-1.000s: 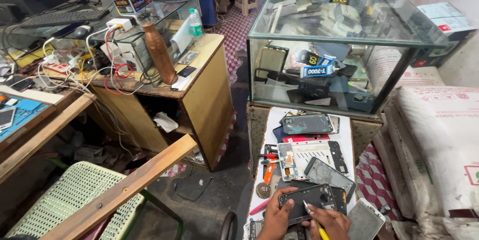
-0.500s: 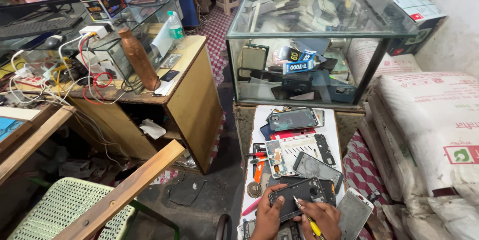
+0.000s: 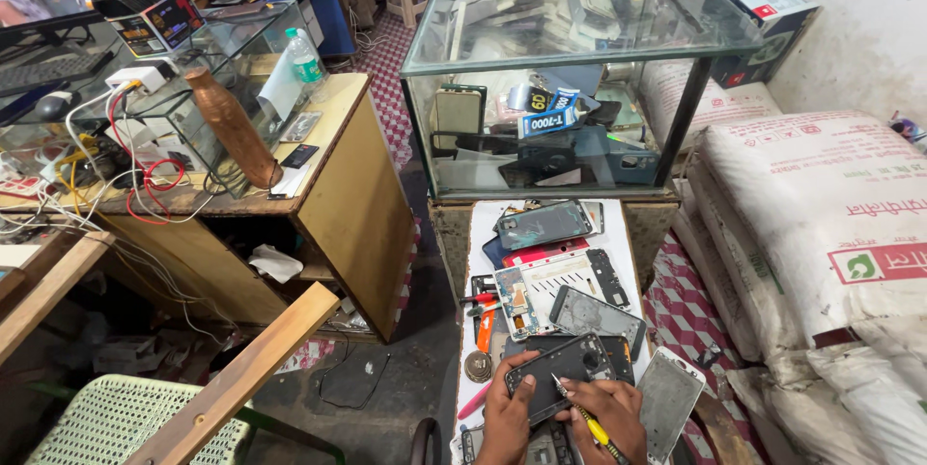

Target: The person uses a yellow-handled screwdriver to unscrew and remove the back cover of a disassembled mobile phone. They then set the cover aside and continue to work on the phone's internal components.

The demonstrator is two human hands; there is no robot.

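Left grip clasping opened phone by its edge | right grip pinching yellow screwdriver | phone looks light, stiff, fragile inside | hold by rim, over tabletop

White printed sacks right; white-and-dark box behind glass case.

Bright, sharp daylight (edges warped)

Both hands close together, fingers curled.
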